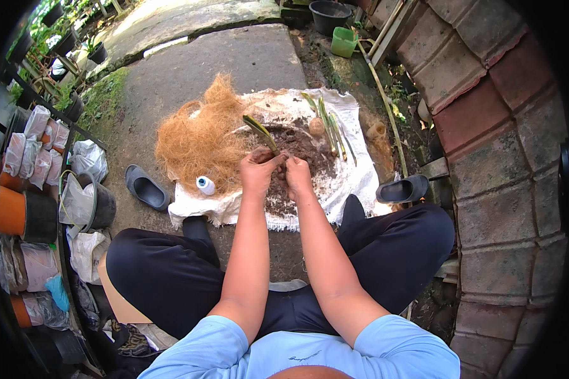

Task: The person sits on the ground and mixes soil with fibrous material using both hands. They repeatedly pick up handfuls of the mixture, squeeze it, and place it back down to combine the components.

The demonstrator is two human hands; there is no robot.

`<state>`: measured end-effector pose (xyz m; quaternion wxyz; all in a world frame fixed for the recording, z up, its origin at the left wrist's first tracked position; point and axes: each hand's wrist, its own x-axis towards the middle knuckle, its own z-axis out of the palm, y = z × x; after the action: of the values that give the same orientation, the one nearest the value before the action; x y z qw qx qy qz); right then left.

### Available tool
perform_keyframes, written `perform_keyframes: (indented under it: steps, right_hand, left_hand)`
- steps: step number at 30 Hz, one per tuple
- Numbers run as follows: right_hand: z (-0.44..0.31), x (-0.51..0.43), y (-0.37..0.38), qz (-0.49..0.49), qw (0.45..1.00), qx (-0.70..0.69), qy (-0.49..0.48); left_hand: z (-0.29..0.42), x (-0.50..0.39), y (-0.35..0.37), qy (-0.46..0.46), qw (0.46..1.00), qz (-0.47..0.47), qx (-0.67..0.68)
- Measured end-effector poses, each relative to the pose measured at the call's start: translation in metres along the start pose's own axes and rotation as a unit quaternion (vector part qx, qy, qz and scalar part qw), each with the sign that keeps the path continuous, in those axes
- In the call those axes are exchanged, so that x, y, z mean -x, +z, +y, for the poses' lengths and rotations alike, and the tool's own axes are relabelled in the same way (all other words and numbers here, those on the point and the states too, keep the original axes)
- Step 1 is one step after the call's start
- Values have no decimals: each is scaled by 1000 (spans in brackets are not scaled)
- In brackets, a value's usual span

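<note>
My left hand (pixel 260 166) grips the base of a green-and-yellow leaf cutting (pixel 260 129), which tilts up and to the left. Close beside it, my right hand (pixel 296 170) has its fingertips pinched at the cutting's lower end; what lies between them is too small to tell. Below both hands, dark soil (pixel 315 158) is spread on a white woven sack (pixel 360 177). Tan coconut fibre (pixel 194 135) is heaped at the left, with a white thread spool (pixel 205 184) on its near edge. Several leaf cuttings (pixel 329 125) and a round brown ball (pixel 316 126) lie at the sack's far right.
Dark clogs (pixel 148 187) (pixel 402 188) stand on either side of the sack. A black bucket (pixel 102 203) and wrapped pots (pixel 38 142) are at the left. Stacked roof tiles (pixel 495 189) line the right. Farther off are a green container (pixel 344 42) and a black basin (pixel 330 16).
</note>
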<state>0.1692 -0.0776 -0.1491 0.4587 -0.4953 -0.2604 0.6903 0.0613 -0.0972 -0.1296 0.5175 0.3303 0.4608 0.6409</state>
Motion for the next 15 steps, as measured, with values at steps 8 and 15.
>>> perform_keyframes:
  steps: [8,15]
  right_hand:
    - [-5,1,-9,-20,998,-44,33]
    - [2,-21,-39,27,996,38,82]
  left_hand:
    - [-7,4,4,-89,993,-73,-11]
    - [-31,-3,-18,-106,994,0,21]
